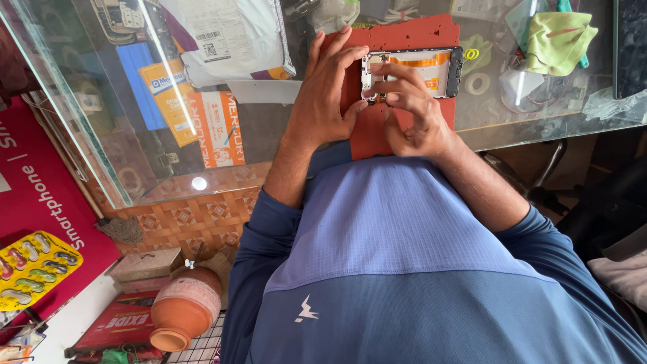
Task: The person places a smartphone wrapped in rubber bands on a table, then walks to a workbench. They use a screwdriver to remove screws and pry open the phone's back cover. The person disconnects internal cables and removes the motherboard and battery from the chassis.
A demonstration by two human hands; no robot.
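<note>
Orange-backed opened phone lies under both hands' fingers on red mat.

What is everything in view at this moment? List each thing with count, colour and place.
opened phone: one, black frame with orange inside, on the mat under both hands
work mat: one, red, on the glass counter
glass counter: one, clear, across the top
cloth: one, yellow-green, upper right on the counter
tape rolls: two, yellowish, right of the phone
clay pot: one, terracotta, on the floor at lower left
blister card: one, yellow, far left
shirt: one, blue, centre foreground
left hand: one, on the phone's left end
right hand: one, fingertips on the phone's middle
</note>
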